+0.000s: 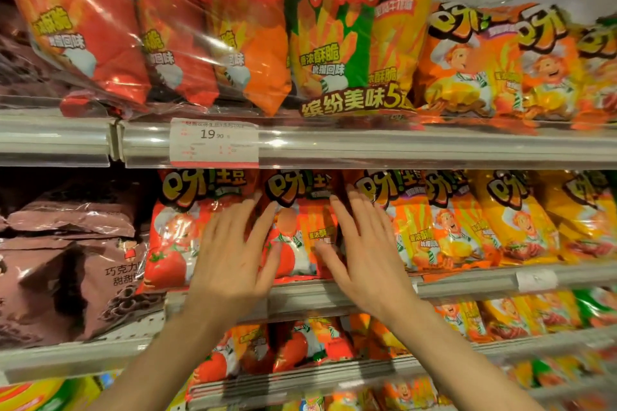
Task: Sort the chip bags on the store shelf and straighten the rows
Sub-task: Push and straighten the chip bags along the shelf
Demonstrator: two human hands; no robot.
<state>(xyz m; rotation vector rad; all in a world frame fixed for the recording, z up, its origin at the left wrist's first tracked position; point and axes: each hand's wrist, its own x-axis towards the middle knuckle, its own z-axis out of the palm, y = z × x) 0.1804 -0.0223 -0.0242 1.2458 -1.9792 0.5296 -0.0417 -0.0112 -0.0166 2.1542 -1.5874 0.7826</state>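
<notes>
A row of chip bags stands on the middle shelf [467, 284]. At its left end are red tomato-flavour bags [173, 237], with one red bag [297, 233] showing between my hands. My left hand [233, 257] lies flat with fingers spread against the fronts of these bags. My right hand [364, 250] is flat and spread too, pressed on the seam between the red bag and an orange bag [410, 227]. Neither hand grips anything. Yellow bags [521, 223] continue the row to the right.
The upper shelf holds large multipack chip bags [233, 27] and orange bags [484, 60], with a price tag [213, 142] on its rail. Brown chocolate snack bags [66, 264] fill the left section. Lower shelves carry more red and yellow bags [300, 347].
</notes>
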